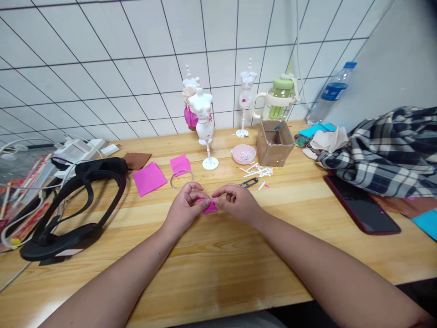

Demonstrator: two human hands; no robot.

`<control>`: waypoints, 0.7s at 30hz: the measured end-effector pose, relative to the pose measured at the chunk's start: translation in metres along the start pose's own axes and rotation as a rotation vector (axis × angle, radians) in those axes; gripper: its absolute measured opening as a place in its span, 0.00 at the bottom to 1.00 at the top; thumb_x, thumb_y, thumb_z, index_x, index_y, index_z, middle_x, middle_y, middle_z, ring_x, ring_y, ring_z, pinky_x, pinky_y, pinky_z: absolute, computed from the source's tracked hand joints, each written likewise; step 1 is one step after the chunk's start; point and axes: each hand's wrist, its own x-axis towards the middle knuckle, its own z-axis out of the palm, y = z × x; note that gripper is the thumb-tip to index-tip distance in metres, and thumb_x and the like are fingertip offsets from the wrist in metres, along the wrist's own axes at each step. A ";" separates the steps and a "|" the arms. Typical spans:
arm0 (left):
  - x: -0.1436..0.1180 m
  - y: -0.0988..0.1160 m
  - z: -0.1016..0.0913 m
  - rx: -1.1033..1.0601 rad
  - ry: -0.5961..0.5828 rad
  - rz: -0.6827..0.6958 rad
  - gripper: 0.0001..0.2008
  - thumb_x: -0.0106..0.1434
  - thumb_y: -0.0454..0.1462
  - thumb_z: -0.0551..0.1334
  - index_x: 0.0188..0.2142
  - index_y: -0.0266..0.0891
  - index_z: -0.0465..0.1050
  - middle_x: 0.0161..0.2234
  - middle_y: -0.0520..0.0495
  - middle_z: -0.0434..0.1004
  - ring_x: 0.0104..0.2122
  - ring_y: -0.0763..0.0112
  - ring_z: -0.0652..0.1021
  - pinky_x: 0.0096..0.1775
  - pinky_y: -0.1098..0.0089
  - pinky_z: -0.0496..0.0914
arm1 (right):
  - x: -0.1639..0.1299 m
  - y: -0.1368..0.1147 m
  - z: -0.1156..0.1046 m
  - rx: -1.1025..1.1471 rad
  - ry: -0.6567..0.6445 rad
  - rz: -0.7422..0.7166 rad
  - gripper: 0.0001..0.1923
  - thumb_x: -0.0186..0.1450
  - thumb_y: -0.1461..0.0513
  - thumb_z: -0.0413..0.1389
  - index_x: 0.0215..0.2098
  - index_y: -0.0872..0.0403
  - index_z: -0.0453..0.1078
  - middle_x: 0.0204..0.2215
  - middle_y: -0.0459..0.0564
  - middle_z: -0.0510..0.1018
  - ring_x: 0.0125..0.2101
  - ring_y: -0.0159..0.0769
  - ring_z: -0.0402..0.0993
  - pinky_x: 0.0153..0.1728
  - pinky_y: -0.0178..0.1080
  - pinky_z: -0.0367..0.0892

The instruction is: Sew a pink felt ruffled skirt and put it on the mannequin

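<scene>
Head view. At the centre of the frame the left hand (184,202) and the right hand (239,200) meet over a small piece of bright pink fabric or paper (209,207), each pinching one end of it between thumb and fingertips just above the pale wooden table (218,269). The piece looks thin, light and limp, likely to crease or slip rather than break; its edges, where the fingers now close on it, appear the soundest places to grip.

Just beyond the hands lie a thin metal ring (181,179) and small black thread snips (248,183). Left of centre are two flat squares of the same pink material (149,178) (180,163). Behind them stand a bare white miniature dress form (204,130), a second dress form with pink trim (190,102) and a third (246,98), then a pink bowl of beads (243,154) and an open brown cardboard box (275,142). A black headband device (73,205) occupies the left, a plaid cloth (385,150) and a dark phone (362,207) the right. A white tiled wall (119,59) closes the upper frame.
</scene>
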 end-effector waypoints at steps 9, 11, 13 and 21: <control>-0.003 0.001 0.002 -0.059 -0.103 -0.013 0.21 0.54 0.41 0.70 0.42 0.41 0.62 0.30 0.52 0.80 0.29 0.71 0.78 0.37 0.70 0.69 | 0.001 0.000 0.000 0.064 -0.041 0.139 0.07 0.58 0.58 0.60 0.29 0.55 0.75 0.17 0.39 0.65 0.19 0.26 0.58 0.21 0.31 0.53; -0.004 0.001 0.002 -0.076 -0.111 -0.014 0.21 0.54 0.41 0.71 0.43 0.41 0.64 0.30 0.52 0.80 0.30 0.71 0.79 0.37 0.70 0.70 | 0.001 0.001 -0.002 0.100 -0.041 0.168 0.09 0.58 0.57 0.61 0.29 0.55 0.75 0.16 0.39 0.65 0.19 0.26 0.57 0.20 0.31 0.53; -0.003 0.000 0.001 -0.080 -0.089 -0.014 0.21 0.54 0.40 0.71 0.43 0.40 0.65 0.30 0.52 0.80 0.29 0.72 0.78 0.35 0.72 0.69 | 0.002 0.002 -0.003 0.126 -0.044 0.137 0.10 0.59 0.56 0.60 0.30 0.55 0.77 0.18 0.41 0.71 0.21 0.28 0.62 0.23 0.32 0.57; 0.001 -0.003 -0.005 -0.308 -0.122 -0.091 0.23 0.53 0.37 0.71 0.46 0.41 0.66 0.29 0.52 0.79 0.27 0.72 0.78 0.34 0.72 0.70 | -0.001 0.004 -0.009 -0.128 0.053 -0.209 0.18 0.65 0.62 0.55 0.54 0.50 0.71 0.43 0.50 0.79 0.31 0.33 0.72 0.37 0.39 0.70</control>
